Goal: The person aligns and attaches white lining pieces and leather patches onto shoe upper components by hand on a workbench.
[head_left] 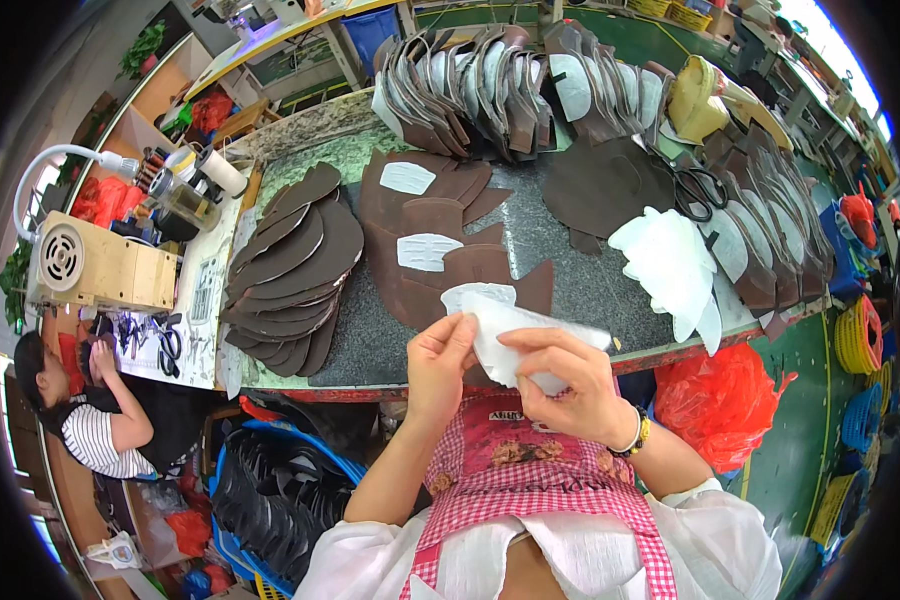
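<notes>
Both my hands are at the front edge of the table with a thin white cut piece (506,330) between them. My left hand (436,362) pinches the piece's left edge between thumb and fingers. On the other side my right hand (568,378) grips it, fingers bent, near its right and lower part. Just beyond lie overlapping brown cut panels (478,262), some bearing white patches (407,178). A fanned stack of white pieces (667,262) sits to the right. Dark brown rounded pieces (305,250) overlap in a stack on the left.
Rows of brown-and-white panels (470,85) stand along the back, and more (760,225) at the right. Black scissors (698,192) lie near a dark round piece (610,185). A sewing machine (105,262) and a seated person (100,415) are at left. A red plastic bag (715,405) is below right.
</notes>
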Tool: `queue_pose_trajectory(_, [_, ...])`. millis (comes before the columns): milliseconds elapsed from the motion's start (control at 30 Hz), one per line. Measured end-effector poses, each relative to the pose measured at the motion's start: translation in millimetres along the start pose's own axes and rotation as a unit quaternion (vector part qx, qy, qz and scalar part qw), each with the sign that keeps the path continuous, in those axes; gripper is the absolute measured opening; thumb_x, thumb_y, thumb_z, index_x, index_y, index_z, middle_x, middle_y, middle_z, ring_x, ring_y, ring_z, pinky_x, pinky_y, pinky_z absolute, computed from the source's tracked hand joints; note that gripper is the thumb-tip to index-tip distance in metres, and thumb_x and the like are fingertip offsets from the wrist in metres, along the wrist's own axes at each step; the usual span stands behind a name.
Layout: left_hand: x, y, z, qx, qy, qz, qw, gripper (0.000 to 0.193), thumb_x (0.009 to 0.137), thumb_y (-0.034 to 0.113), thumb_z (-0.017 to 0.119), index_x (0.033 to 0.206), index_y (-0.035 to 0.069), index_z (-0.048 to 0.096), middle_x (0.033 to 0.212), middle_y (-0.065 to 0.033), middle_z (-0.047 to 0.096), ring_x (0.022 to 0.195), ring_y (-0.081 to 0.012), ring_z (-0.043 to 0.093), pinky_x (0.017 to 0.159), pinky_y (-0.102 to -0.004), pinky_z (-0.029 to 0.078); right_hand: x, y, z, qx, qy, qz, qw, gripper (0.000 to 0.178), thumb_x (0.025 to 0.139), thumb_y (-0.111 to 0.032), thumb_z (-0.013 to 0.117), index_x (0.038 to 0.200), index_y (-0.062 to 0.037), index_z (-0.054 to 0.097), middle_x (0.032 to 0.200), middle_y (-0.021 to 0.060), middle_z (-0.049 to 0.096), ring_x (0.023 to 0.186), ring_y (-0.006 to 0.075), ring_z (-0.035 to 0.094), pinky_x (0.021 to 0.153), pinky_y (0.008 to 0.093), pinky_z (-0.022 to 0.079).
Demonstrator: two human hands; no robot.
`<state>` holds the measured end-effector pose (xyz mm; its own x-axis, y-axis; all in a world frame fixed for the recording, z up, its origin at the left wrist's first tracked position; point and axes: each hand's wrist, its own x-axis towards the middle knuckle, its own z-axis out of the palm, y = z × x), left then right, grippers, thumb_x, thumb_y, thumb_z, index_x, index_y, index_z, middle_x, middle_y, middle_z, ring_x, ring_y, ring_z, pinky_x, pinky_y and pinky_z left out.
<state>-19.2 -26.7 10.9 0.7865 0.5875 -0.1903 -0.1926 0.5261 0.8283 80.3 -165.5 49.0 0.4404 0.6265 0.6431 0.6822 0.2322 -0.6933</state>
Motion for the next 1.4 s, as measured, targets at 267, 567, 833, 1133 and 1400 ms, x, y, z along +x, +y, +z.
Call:
queue_pose_trajectory(267, [-24,2,25,0.534,-0.024,0.370,0.760,0.029,0.088,-0.002,0.061,0.117,-0.002,0.065,0.089,-0.0178,0.070,0.072,-0.0138,0.068,0.062,-0.0274,0.051,10,4,-10,0.063,-0.092,0.260,0.959,0.013,0.084,-0.002,0.069,0.096,0.0039,0.070,0.083,0.0103,0.066,0.075,0.0133,0.066,0.067,0.0251,0.052])
queue_pose_trajectory(567, [-14,-17,6,0.098,0.018,0.052,0.994,0.018,0.096,0.009,0.058,0.104,-0.002,0.069,0.090,-0.0045,0.070,0.072,-0.0091,0.064,0.065,-0.0226,0.051,5,-7,-4,0.003,-0.090,0.157,0.984,0.005,0.074,-0.001,0.066,0.075,0.0007,0.062,0.080,0.0120,0.066,0.070,0.0222,0.066,0.064,0.0284,0.052])
queue_pose_trajectory(833, [11,59,-33,0.457,0.171,0.309,0.817,0.017,0.096,0.012,0.058,0.098,-0.002,0.068,0.079,-0.0101,0.070,0.060,-0.0101,0.062,0.054,-0.0273,0.050,-60,12,-81,-0.053,-0.605,0.314,0.730,0.030,0.077,-0.026,0.072,0.092,-0.0047,0.058,0.075,0.0157,0.064,0.067,0.0299,0.067,0.063,0.0342,0.052])
queue_pose_trajectory(1133, [-42,50,-7,0.392,-0.104,0.170,0.898,0.040,0.081,0.006,0.064,0.120,-0.006,0.061,0.115,-0.0148,0.068,0.100,-0.0234,0.068,0.085,-0.0318,0.053,-6,-2,-38,0.314,-0.155,0.446,0.824,0.024,0.094,-0.019,0.063,0.106,0.0017,0.063,0.082,0.0014,0.066,0.074,0.0067,0.061,0.065,0.0212,0.051])
queue_pose_trajectory(1400, [-15,32,-47,0.177,-0.106,-0.038,0.978,0.026,0.084,0.007,0.072,0.106,0.001,0.060,0.096,-0.0051,0.066,0.087,-0.0112,0.064,0.078,-0.0253,0.052,3,22,-29,0.349,-0.148,0.482,0.790,0.015,0.089,-0.014,0.067,0.091,0.0009,0.064,0.072,0.0017,0.064,0.055,0.0040,0.055,0.049,0.0202,0.043])
